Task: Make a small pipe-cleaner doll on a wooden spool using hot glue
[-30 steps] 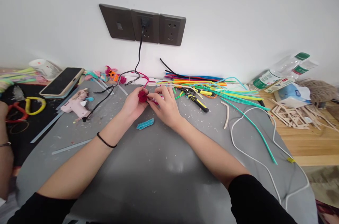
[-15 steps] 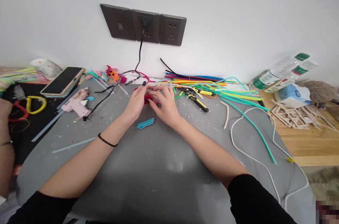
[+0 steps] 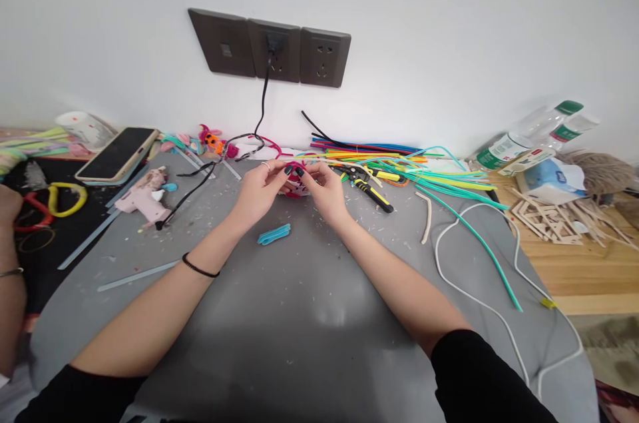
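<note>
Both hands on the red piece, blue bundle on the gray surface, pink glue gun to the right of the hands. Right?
No, one error: the pink glue gun lies to the left of the left hand and right hand, as the head view shows. The rest stands: both are on the red piece, blue bundle on the gray surface.
</note>
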`<state>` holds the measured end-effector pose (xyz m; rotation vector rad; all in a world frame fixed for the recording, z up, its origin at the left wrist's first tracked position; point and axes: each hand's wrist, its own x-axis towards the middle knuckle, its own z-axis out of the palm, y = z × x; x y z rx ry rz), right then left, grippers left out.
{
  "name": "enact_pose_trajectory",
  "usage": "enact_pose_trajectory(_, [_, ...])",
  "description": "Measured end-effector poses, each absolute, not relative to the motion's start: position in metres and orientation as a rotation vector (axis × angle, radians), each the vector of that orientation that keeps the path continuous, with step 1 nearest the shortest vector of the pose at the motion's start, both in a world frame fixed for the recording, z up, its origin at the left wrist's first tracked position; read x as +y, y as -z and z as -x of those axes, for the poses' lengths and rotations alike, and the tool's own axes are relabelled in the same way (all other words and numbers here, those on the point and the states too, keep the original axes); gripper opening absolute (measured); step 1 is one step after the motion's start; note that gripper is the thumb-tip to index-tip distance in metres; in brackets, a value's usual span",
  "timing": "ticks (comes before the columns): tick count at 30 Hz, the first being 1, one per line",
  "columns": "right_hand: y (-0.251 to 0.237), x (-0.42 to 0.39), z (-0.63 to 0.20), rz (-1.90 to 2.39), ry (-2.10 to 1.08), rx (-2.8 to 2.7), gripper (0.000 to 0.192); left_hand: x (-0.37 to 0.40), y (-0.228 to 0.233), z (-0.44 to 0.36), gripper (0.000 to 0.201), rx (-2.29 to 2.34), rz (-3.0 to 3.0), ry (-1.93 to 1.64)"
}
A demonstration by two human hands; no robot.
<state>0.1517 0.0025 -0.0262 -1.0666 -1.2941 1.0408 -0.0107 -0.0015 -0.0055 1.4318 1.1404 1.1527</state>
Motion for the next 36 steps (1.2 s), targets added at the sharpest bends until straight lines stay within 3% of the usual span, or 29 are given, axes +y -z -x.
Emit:
enact_pose_trajectory(12, [0.025,-0.004,-0.148,1.002,-0.804,-1.473,0.012,-0.008,-0.005,0.010,0.013,1.407,-1.704,-1.169])
enact_pose_trajectory(16, [0.024,-0.006,-0.149,0.998,-0.639,-1.591,0.005,-0.011,-0.007,0.008,0.013,1.421,-1.676,-1.131])
enact_pose_trajectory(23, [0.022,-0.009,-0.150,0.992,-0.407,-1.776,0.014,-0.013,-0.003,0.006,0.015,1.415,-1.688,-1.193])
enact_pose_trajectory(31, [0.025,-0.008,-0.148,1.043,-0.682,-1.581,0.008,-0.011,-0.001,0.007,0.018,1.468,-1.742,-1.226])
enact_pose_trajectory(36, [0.023,-0.009,-0.149,1.064,-0.611,-1.633,0.007,-0.013,0.000,0.006,0.019,1.440,-1.735,-1.216])
